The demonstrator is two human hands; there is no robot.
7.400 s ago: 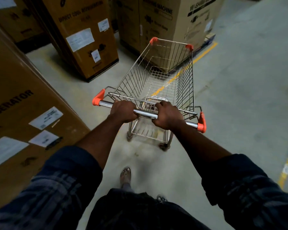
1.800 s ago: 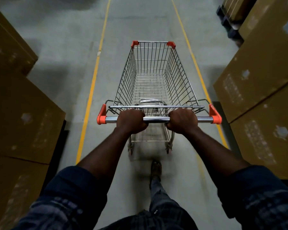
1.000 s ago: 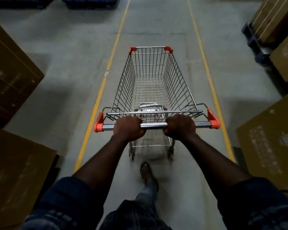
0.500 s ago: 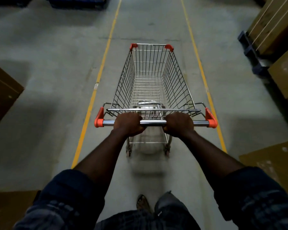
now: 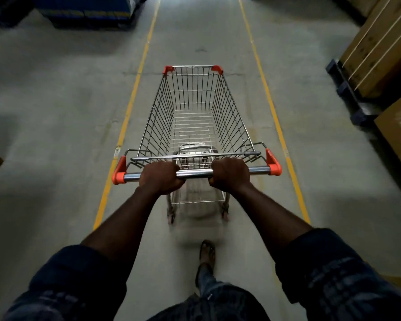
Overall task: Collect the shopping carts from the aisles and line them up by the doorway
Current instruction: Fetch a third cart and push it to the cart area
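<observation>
Rolled further along since half a second ago: shopping cart point(image 5: 192, 117) nearer the blue-wrapped stacks point(image 5: 86, 8) ahead and to its left, cardboard boxes point(image 5: 380, 47) off the cart's right drawn closer, one foot point(image 5: 207, 251) now stepped forward behind the cart. Standing on bare concrete, left yellow line point(image 5: 130, 105) off one side of the cart and right yellow line point(image 5: 267, 98) off the other, roughly centred between them. Basket empty, as far as visible. Left hand point(image 5: 160, 178) wrapped round the handle bar point(image 5: 196, 173) at the cart's near end, fingers curled over the top; right hand point(image 5: 229, 173) gripping the same bar likewise, both inboard of the orange end caps point(image 5: 119, 171). Long axis of the cart running straight away from the hands, parallel to both lines, nose pointing ahead. Hands about level on the bar, neither clearly nearer the basket. Judged mid-transport: no doorway or other carts in view ahead of the cart. Likely next: even pushing through both hands to hold the nose straight; risk of drifting toward a line with uneven pressure.
</observation>
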